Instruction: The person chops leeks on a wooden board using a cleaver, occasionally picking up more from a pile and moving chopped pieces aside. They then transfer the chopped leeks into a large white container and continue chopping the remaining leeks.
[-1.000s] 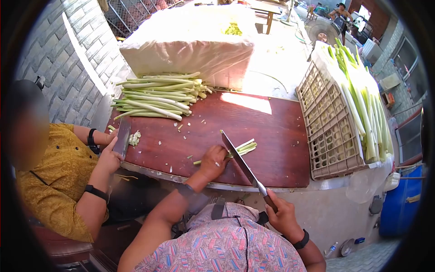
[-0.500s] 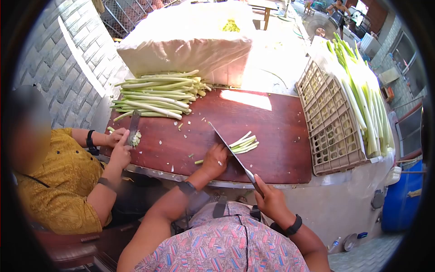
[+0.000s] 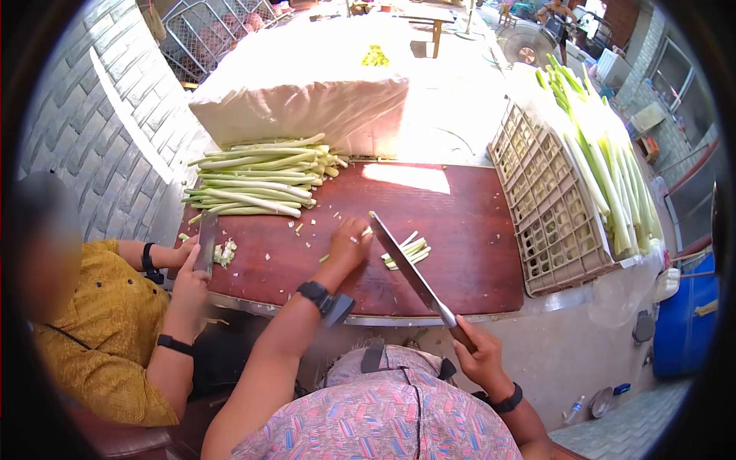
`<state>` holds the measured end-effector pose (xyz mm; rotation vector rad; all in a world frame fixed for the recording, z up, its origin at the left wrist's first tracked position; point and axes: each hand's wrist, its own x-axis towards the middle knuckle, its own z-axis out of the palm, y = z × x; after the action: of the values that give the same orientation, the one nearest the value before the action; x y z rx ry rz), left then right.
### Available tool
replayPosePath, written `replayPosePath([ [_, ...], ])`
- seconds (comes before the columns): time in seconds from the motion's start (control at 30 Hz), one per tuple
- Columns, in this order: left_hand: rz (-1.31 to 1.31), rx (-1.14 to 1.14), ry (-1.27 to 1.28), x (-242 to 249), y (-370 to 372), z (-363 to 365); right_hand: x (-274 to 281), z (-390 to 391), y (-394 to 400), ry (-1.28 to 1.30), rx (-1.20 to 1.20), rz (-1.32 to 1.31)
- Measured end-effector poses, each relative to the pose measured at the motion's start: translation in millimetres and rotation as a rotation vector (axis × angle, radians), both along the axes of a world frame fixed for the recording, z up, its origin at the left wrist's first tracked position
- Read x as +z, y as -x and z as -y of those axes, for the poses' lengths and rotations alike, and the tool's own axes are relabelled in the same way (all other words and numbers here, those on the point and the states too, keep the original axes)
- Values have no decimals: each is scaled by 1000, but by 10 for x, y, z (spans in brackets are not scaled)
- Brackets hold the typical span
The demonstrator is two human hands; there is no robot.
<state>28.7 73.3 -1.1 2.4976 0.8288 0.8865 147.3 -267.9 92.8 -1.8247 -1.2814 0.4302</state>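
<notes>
My right hand (image 3: 477,354) grips the dark handle of a long kitchen knife (image 3: 412,270). Its blade points up and left over the red-brown board (image 3: 475,261), tip close to my left fingers. My left hand (image 3: 350,244) is curled over the board, closed around a thin scallion stalk (image 3: 324,258), whose pale end shows beside the blade; the fingers hide most of it. Right of the blade lies a small bunch of cut scallion pieces (image 3: 410,251). A thick pile of trimmed scallions (image 3: 257,180) rests at the board's back left.
On the left, a co-worker in a yellow shirt (image 3: 107,330) holds another knife (image 3: 206,238) beside chopped bits (image 3: 225,253). A plastic crate (image 3: 548,207) with long scallions (image 3: 606,169) stands at the right. Behind the board is a cloth-covered block (image 3: 299,115).
My left hand has moved up and left, away from the cut pieces. The knife has shifted slightly right and down. The view has tilted a little, and the co-worker's knife is more upright.
</notes>
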Motion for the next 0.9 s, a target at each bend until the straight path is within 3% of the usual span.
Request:
replayPosePath([
  [0.23, 32, -109, 133, -4, -824, 304, 58, 272, -121, 43, -315, -5],
  [0.4, 33, -257, 202, 29, -771, 534, -43, 273, -206, -3, -384, -25],
  [0.57, 87, -387, -91, 103, -458, 677, -117, 165, -200, -8, -248, 28],
  [0.77, -39, -283, 9, 10, -173, 748, -106, 118, -243, 27, -76, 46],
  [0.9, 0, -210, -79, 58, -142, 857, 72, 83, -317, 214, -36, 10],
])
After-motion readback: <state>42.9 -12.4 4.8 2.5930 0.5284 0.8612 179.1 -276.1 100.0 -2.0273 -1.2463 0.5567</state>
